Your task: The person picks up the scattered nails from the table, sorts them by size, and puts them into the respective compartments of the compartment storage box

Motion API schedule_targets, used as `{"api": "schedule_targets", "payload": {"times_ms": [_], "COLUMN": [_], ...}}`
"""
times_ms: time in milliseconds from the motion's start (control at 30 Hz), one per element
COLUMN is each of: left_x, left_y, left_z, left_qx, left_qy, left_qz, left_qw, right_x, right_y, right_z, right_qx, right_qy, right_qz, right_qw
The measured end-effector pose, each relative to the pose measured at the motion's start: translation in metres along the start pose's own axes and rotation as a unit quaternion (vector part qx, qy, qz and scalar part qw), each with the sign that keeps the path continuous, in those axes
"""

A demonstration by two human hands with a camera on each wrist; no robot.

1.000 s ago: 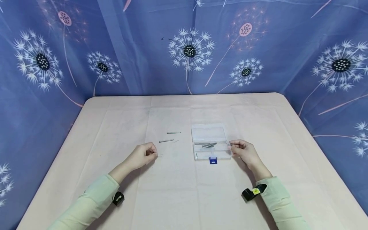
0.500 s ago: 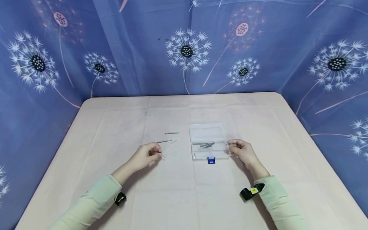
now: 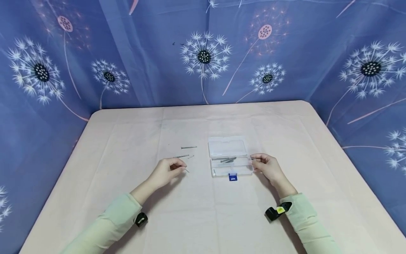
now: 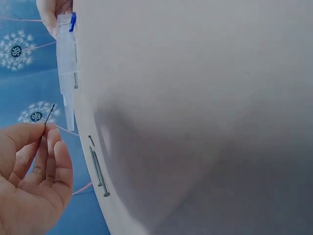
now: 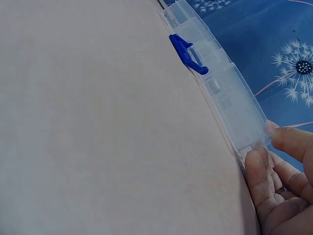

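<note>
Between thumb and fingertips my left hand point(image 3: 168, 171) pinches a small thin nail point(image 4: 50, 113), raised over the table to the left of the box. A clear plastic box point(image 3: 227, 146) lies with its lid folded back and its blue latch point(image 3: 233, 177) at the front. Several long nails point(image 3: 229, 160) lie in its rear compartment, and a small piece point(image 3: 214, 171) sits in the front left one. My right hand point(image 3: 269, 170) grips the box's right end, thumb on the upper edge and fingers below, as the right wrist view shows.
Left of the box a long nail point(image 3: 189, 147) lies on the pale tablecloth point(image 3: 190, 218). A second long nail point(image 3: 182, 156), partly behind my left hand, and a small nail point(image 3: 191, 157) lie nearer. Blue dandelion-print curtains point(image 3: 152, 70) stand around the table.
My left hand has moved right toward the box with the small nail, which now tilts downward. My right hand stays on the box. The head view has shifted slightly.
</note>
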State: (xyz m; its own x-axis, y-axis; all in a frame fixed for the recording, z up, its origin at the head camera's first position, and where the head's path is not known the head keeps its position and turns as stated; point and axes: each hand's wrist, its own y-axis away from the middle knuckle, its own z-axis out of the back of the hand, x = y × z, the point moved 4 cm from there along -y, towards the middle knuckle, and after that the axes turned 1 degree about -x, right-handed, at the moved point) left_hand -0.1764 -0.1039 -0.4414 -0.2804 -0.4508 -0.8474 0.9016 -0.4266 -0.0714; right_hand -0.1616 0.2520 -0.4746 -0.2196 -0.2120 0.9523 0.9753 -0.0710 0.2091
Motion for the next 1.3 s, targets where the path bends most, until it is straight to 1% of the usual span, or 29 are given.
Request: {"api": "schedule_targets", "payload": {"times_ms": [100,300,433,600,800,1067,1300], "left_x": [-0.003,-0.009,-0.010,-0.013,-0.020,-0.025,-0.028], "left_y": [-0.003,-0.008,-0.012,-0.019,-0.024,-0.030,-0.037], "left_z": [-0.004,-0.012,-0.019,-0.028,-0.037,-0.049,-0.062], "left_qx": [-0.003,-0.003,0.000,-0.001,0.009,0.014,0.039], "left_qy": [0.004,0.012,0.015,0.025,0.049,0.055,0.079], "left_qz": [0.011,0.017,0.030,0.019,0.009,0.003,-0.002], "left_qw": [0.9999,0.9998,0.9995,0.9995,0.9987,0.9984,0.9962], "right_x": [0.000,0.002,0.002,0.000,-0.001,-0.001,-0.001], "right_y": [0.000,0.001,0.001,0.000,0.001,0.000,0.000], "right_z": [0.001,0.003,0.004,0.003,0.002,0.002,0.001], "right_qx": [0.000,0.004,0.004,0.003,0.000,-0.004,0.000], "right_qy": [0.006,0.003,0.003,0.009,0.013,0.015,0.011], "right_qz": [0.001,0.006,0.006,0.004,0.006,0.007,0.011], "right_qw": [1.000,1.000,1.000,1.000,1.000,1.000,1.000]}}
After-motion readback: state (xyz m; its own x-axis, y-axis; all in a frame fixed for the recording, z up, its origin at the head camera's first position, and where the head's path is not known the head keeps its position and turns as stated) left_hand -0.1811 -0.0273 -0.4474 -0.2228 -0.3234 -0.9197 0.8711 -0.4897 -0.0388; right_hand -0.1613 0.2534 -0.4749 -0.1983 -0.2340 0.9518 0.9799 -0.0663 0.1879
